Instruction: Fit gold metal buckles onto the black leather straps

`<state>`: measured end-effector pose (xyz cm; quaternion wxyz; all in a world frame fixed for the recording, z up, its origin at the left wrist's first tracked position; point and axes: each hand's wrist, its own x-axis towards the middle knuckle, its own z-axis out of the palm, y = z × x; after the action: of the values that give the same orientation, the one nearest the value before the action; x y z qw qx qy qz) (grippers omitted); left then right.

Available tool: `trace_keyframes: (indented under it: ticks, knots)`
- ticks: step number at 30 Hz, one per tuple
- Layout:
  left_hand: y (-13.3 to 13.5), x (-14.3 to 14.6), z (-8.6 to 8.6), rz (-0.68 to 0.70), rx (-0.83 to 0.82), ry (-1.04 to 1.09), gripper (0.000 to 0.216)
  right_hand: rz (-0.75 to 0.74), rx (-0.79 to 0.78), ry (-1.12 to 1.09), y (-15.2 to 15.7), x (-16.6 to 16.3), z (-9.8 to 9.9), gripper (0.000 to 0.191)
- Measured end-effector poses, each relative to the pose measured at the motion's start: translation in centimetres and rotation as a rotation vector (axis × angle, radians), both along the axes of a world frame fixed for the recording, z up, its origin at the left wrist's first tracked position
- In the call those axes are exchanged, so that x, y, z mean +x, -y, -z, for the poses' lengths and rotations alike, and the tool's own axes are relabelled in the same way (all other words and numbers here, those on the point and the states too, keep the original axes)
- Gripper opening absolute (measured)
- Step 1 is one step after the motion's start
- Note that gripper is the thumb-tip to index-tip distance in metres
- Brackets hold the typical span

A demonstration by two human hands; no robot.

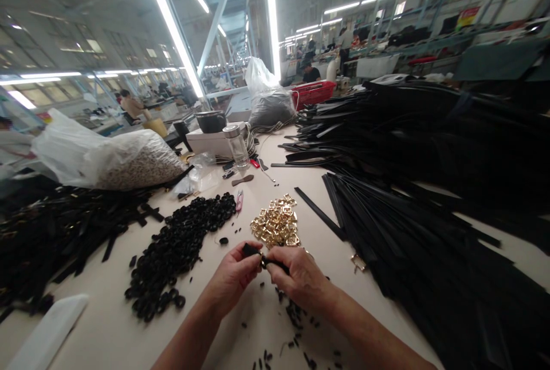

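Over the middle of the table, my left hand (235,274) pinches one end of a black strap (250,251). My right hand (299,274) is closed on the strap's other side, fingertips almost meeting the left ones. A gold-coloured metal buckle (263,261) shows between the fingertips, partly hidden by them. Just beyond my hands lies a heap of gold buckles (275,222). To the left spreads a pile of small black loops (180,250). Small black scraps (296,315) are scattered below my right hand. One loose buckle (357,263) rests to the right.
Long black straps (378,221) are piled along the right side. Finished-looking black strap pieces (81,227) heap up at far left. Pink thread snips (239,201), a glass bottle (236,146), a filled plastic bag (137,158) and a red basket (313,94) stand farther back.
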<state>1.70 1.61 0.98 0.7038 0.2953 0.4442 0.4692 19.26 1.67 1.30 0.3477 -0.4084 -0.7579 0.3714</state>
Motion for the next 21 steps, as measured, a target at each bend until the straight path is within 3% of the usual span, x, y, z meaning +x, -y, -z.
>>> trace_keyframes:
  ticks: [14,21]
  knots:
    - [0.6,0.0,-0.1,0.124,0.064,-0.027,0.017,0.053,-0.193,-0.092,-0.5,0.0,1.6,0.034]
    - [0.7,0.2,-0.3,0.102,0.092,-0.102,0.024,0.083,-0.090,-0.029,-0.4,0.0,1.2,0.029]
